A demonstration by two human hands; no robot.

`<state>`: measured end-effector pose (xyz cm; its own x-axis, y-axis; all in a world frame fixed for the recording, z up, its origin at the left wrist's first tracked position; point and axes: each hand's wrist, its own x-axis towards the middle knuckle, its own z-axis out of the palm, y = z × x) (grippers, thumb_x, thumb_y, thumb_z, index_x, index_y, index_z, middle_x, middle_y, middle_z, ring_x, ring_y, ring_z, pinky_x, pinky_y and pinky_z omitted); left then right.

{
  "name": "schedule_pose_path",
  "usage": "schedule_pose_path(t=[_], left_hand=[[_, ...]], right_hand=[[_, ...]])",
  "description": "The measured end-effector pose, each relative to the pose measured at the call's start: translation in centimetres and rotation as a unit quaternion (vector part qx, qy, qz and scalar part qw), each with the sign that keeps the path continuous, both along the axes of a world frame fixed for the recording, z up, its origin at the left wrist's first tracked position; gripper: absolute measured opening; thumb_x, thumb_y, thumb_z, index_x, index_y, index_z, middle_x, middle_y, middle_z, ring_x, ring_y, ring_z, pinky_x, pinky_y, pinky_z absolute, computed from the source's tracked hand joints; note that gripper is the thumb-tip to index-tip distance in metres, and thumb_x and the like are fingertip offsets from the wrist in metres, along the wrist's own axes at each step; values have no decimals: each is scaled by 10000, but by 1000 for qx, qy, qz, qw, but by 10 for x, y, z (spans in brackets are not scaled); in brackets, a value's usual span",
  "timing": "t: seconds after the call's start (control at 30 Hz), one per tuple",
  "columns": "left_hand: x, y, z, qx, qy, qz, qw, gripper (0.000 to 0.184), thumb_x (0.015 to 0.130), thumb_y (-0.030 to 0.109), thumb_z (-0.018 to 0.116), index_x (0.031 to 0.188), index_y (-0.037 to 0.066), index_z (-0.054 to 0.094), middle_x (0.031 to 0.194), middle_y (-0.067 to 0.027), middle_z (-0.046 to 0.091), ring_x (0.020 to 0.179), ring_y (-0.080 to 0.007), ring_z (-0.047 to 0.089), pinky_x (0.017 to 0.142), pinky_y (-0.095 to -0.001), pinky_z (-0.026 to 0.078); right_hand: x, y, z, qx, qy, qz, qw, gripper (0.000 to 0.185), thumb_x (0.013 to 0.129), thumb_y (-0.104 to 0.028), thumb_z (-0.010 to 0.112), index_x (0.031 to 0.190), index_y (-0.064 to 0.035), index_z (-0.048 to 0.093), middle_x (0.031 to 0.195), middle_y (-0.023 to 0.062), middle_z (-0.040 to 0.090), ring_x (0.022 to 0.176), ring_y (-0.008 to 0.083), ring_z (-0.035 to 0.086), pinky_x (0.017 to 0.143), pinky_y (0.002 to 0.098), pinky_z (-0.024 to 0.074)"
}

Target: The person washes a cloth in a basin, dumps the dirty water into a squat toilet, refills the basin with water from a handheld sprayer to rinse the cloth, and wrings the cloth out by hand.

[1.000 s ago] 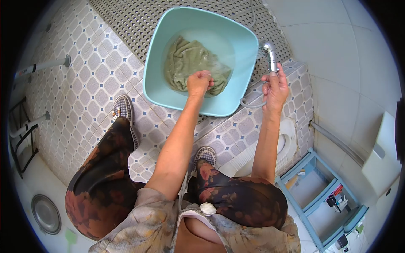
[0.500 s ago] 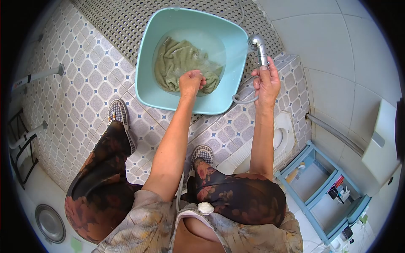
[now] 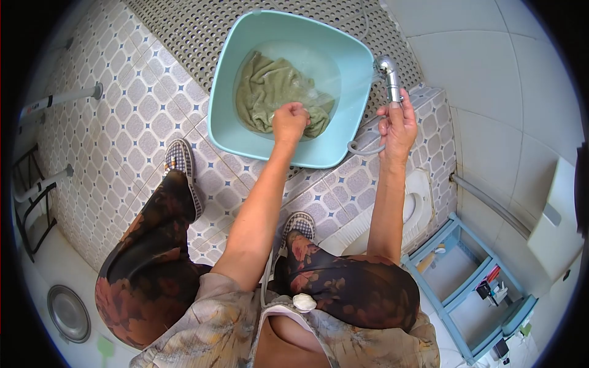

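Observation:
A light blue basin (image 3: 227,122) holds water and a wet green cloth (image 3: 264,86). Over the cloth's lower edge is my left hand (image 3: 290,122), its fingers curled together; whether they pinch any fabric is hidden. My right hand (image 3: 399,126) grips a chrome shower head (image 3: 390,76) at the basin's right side. Water sprays from it leftward into the basin. A grey hose (image 3: 365,149) loops beside my right wrist, near the basin's lower right rim.
A perforated mat (image 3: 178,37) lies under the basin's far side. A squat toilet (image 3: 420,199) is below my right hand, with a blue rack (image 3: 435,285) at the lower right. A metal pipe (image 3: 491,205) runs along the wall. A round metal lid (image 3: 69,313) is lower left.
The view shifted left and then back, moving the whole scene in the frame. Both hands keep nearly the same places relative to the basin, and water still sprays.

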<state>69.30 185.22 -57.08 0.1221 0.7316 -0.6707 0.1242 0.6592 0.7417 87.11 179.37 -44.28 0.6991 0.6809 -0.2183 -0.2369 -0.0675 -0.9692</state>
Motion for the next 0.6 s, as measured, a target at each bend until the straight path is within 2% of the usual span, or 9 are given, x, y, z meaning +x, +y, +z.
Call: schedule_pose_path(t=[0.03,0.1,0.2,0.3,0.4,0.5,0.6], left_hand=[[0,-1,4,71,77,-32,994,279,784,67,646,1045,-29,633,776,-103,669,675,-224,657,593,-338,506],[-1,-2,17,209,228,-94,946,299,765,103,674,1039,-14,648,783,-112,668,740,-282,662,667,-408,514],[-5,5,26,386,449,-67,803,354,760,183,691,1089,56,657,825,-128,690,801,-340,653,762,-445,506],[-14,15,28,351,490,-158,782,287,772,207,677,1001,35,684,790,-133,684,766,-357,643,775,-441,508],[-14,29,17,154,395,-238,874,202,773,189,672,853,5,691,786,-164,672,770,-364,642,729,-488,489],[-19,31,32,191,224,-241,925,214,782,196,662,773,-18,662,737,-145,658,683,-295,628,686,-417,495],[-11,47,77,183,17,-134,974,210,794,183,663,760,-21,629,690,-88,628,607,-176,566,612,-311,468]], right_hand=[[0,0,0,-2,1,0,1000,411,940,-75,571,1319,32,453,865,62,605,666,64,583,424,153,372],[0,-1,0,-6,2,-1,1000,416,940,-74,571,1323,32,448,870,62,604,669,66,584,425,154,374],[1,-3,-1,-12,0,-1,1000,422,941,-72,568,1329,35,440,876,63,601,675,68,585,427,155,378],[0,-3,-1,-10,2,-2,1000,425,942,-70,565,1332,38,435,877,64,602,675,69,584,427,154,377],[-1,-3,-1,-8,6,-3,1000,429,941,-75,568,1332,39,434,877,64,602,678,68,584,427,154,375],[0,-3,2,-9,0,-4,1000,424,941,-85,573,1326,35,442,845,64,604,659,61,571,428,151,365],[3,-8,11,-37,-8,5,999,426,939,-105,581,1324,25,452,799,61,606,610,46,538,430,149,356]])
